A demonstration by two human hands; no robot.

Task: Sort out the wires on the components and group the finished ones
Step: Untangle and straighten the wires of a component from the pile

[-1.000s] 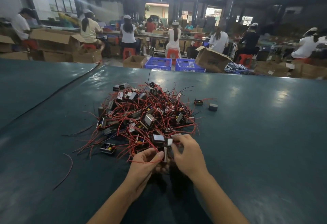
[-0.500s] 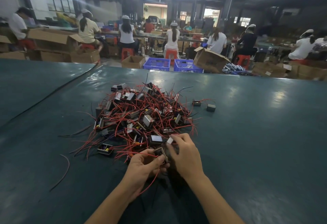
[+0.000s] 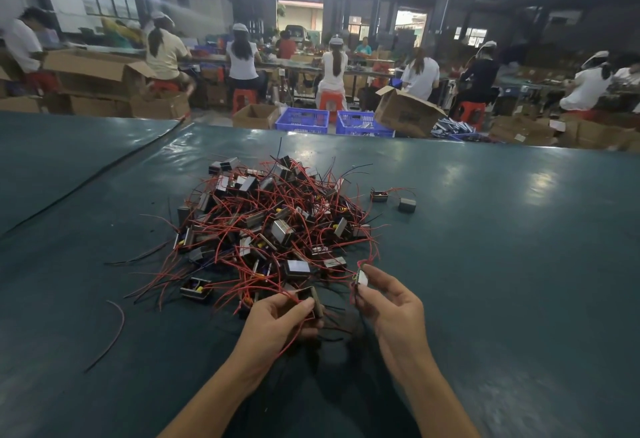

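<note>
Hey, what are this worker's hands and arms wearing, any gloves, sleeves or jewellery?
Nothing visible. The left hand and right hand are ungloved, with no rings, watch or bracelet showing. The left forearm and right forearm are uncovered to the frame's edge; no sleeve appears.

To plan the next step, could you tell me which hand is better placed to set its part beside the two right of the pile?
Likely the right hand: its part is on the side of the two loose parts; the left hand would cross the pile.
</note>
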